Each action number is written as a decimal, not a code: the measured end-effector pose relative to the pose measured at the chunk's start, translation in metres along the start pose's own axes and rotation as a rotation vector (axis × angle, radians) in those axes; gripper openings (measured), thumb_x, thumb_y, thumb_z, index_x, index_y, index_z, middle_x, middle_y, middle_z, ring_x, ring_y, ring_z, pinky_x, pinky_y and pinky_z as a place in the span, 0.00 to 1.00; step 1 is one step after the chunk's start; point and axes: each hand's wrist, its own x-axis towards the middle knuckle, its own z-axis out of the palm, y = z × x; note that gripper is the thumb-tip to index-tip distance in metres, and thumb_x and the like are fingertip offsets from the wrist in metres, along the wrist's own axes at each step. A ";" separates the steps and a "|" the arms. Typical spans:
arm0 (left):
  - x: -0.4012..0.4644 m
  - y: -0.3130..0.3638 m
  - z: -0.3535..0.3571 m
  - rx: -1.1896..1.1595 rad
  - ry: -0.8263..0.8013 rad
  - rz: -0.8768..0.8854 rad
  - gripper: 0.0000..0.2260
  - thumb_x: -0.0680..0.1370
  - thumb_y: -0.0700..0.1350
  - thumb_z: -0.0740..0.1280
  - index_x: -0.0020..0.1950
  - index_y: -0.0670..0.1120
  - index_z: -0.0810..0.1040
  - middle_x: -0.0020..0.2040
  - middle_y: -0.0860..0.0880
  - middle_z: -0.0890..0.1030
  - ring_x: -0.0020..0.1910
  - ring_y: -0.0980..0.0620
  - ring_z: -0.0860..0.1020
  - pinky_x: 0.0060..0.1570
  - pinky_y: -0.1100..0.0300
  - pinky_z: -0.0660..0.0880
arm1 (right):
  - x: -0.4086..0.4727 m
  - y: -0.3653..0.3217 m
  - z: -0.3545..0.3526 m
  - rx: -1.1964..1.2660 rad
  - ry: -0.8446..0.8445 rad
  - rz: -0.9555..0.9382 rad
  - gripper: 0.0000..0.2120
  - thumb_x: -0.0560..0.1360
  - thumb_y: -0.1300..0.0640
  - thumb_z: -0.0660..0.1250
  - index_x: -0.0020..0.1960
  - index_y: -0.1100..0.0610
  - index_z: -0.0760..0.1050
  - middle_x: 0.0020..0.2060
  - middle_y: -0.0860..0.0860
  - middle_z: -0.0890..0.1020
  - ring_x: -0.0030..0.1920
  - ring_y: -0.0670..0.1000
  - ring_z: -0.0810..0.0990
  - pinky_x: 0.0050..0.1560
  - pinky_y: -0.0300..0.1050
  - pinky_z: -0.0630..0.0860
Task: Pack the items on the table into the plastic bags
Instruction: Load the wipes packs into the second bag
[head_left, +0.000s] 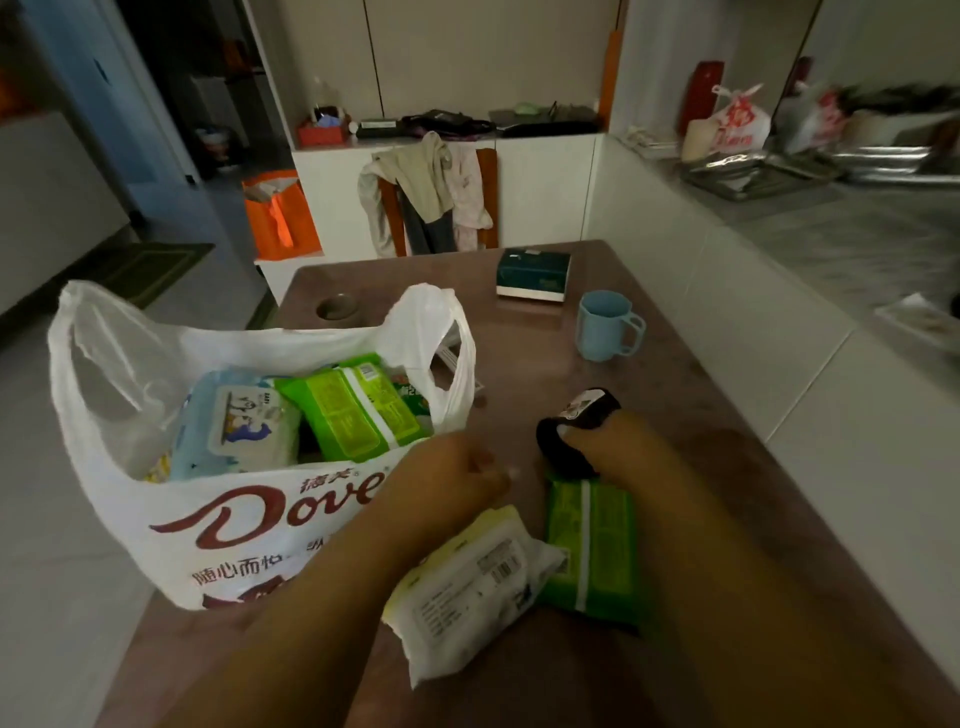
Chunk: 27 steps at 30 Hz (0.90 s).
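A white plastic bag (249, 519) with red "Dove" lettering stands open on the table's left side. Inside it lie a blue wipes pack (239, 421) and a green pack (353, 408). My left hand (462, 467) is at the bag's near right rim with fingers curled; whether it pinches the rim I cannot tell. My right hand (618, 441) is closed on a black cylindrical container (576, 426) just above the table. Near me lie a white-and-yellow wipes pack (467, 587) and a second green pack (592, 545) beside it.
A blue mug (605, 325) and a dark green tissue box (532, 275) stand farther back on the brown table (727, 467). A round recess (336, 307) sits behind the bag. A chair draped with clothes (431, 192) stands past the far edge.
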 end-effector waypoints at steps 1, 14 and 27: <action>0.005 -0.005 0.013 0.067 -0.070 -0.028 0.17 0.76 0.57 0.66 0.58 0.48 0.78 0.53 0.50 0.80 0.46 0.55 0.78 0.47 0.61 0.74 | 0.002 0.012 0.004 -0.051 0.008 0.041 0.27 0.78 0.49 0.64 0.70 0.64 0.67 0.65 0.64 0.73 0.61 0.60 0.75 0.61 0.51 0.73; 0.023 -0.057 0.076 0.214 -0.271 -0.290 0.32 0.65 0.61 0.75 0.62 0.47 0.72 0.59 0.48 0.78 0.55 0.51 0.77 0.45 0.63 0.71 | 0.010 0.087 0.046 0.494 -0.046 0.252 0.32 0.68 0.55 0.76 0.68 0.63 0.69 0.64 0.61 0.75 0.63 0.60 0.75 0.60 0.53 0.73; -0.026 -0.029 0.024 -0.012 -0.122 -0.133 0.30 0.62 0.59 0.77 0.59 0.52 0.71 0.55 0.52 0.79 0.48 0.56 0.76 0.47 0.59 0.76 | -0.023 0.063 0.021 0.545 -0.078 0.152 0.21 0.69 0.65 0.74 0.60 0.67 0.74 0.51 0.65 0.80 0.50 0.63 0.79 0.52 0.60 0.76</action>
